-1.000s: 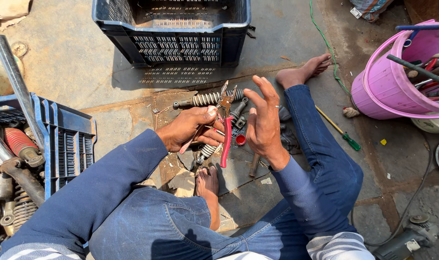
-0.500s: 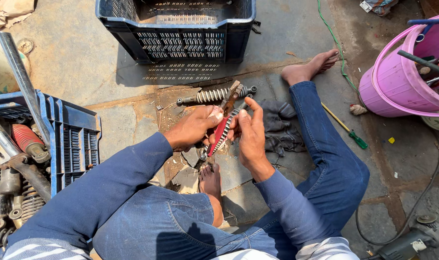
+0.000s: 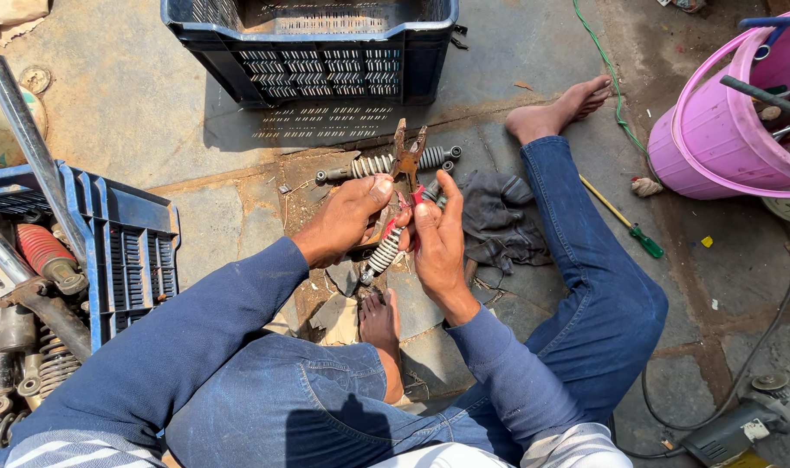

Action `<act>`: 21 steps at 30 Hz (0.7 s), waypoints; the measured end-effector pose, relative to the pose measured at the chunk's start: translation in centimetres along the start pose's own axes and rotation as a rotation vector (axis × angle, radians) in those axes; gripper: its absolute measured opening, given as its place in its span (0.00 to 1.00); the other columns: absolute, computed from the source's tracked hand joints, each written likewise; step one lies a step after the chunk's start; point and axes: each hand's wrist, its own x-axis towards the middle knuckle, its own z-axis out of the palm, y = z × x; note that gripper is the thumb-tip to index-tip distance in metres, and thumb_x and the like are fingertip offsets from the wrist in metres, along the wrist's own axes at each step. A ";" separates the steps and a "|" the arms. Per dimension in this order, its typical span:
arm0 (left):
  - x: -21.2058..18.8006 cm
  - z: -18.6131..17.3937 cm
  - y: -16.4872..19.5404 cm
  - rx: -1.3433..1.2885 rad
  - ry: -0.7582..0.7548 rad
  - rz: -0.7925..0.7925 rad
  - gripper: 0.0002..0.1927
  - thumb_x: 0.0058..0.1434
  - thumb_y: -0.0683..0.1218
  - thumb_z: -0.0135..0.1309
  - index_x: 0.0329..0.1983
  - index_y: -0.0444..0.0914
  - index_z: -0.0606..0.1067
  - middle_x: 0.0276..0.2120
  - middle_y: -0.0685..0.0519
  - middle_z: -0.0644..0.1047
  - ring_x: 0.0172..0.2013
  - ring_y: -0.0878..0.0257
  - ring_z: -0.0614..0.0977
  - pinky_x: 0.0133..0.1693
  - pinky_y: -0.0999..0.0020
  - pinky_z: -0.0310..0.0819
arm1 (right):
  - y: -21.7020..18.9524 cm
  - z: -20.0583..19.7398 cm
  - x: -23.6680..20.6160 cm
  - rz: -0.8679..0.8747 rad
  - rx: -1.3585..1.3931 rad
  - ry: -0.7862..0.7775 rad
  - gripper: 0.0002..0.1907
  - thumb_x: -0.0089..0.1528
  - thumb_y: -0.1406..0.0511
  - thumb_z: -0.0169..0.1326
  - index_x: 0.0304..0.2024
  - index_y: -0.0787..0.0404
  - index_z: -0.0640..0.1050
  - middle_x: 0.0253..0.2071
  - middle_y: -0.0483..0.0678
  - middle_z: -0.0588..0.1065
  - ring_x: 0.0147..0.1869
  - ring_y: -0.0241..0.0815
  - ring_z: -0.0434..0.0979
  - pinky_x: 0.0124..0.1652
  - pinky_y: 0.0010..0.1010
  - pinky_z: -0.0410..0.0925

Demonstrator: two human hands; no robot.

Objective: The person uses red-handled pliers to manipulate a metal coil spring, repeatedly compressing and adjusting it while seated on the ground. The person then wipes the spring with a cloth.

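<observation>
You sit on the paved floor (image 3: 196,234) with your legs folded around the work, so everything stays within reach. A dark crate (image 3: 313,52) stands ahead of you, open side up. A blue crate (image 3: 131,251) at your left holds red and grey shock absorbers, stacked loosely. A pink bucket (image 3: 715,130) at your right keeps long tools upright. A grey rag (image 3: 499,217) lies just beside your right hand, and a green-handled screwdriver (image 3: 624,221) rests beyond your right knee. A shock absorber (image 3: 369,165) lies crosswise on the floor ahead of your hands. A second one, the spring (image 3: 385,253), angles down towards your foot, below your hands.

Your left hand (image 3: 347,221) and right hand (image 3: 438,243) sit close together, each closed on one red handle of the pliers (image 3: 408,160). You hold the pliers upright, the rusty jaws parted and pointing away from you, above the crosswise shock absorber. Whether the jaws touch anything cannot be told.
</observation>
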 end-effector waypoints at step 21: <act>-0.3 2.5 2.5 0.631 0.455 0.031 0.24 0.75 0.57 0.43 0.35 0.32 0.72 0.21 0.46 0.72 0.26 0.57 0.73 0.31 0.58 0.69 | -4.0 1.9 2.8 0.151 0.206 -0.069 0.38 0.73 0.62 0.43 0.79 0.62 0.42 0.28 0.40 0.64 0.24 0.27 0.60 0.22 0.19 0.59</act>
